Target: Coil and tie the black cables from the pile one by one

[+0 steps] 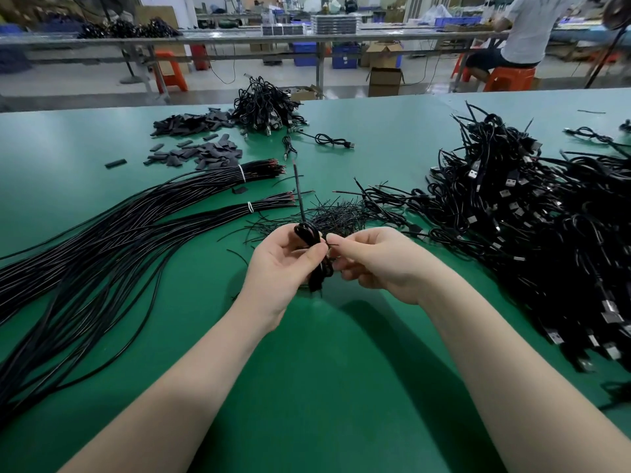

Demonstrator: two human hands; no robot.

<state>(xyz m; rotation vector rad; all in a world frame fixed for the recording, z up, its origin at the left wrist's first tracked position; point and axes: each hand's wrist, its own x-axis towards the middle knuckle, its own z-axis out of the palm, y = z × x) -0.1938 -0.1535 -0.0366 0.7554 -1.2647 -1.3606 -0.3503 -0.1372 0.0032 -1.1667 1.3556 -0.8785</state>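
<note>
From the head view, the left hand (285, 259) grips a small coiled black cable (316, 254) above the green counter (307, 353), one loose end sticking up — likely held so to keep the loops together. The right hand (375, 259) pinches a thin twist tie (332, 246) at the coil's waist, apparently to bind it. The heap of spare ties (336, 215) lies just behind, the pile of cables (532, 227) to the right.

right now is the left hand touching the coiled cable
Touching: the head view shows the left hand gripping the coiled cable, thumb pressed across it.
</note>
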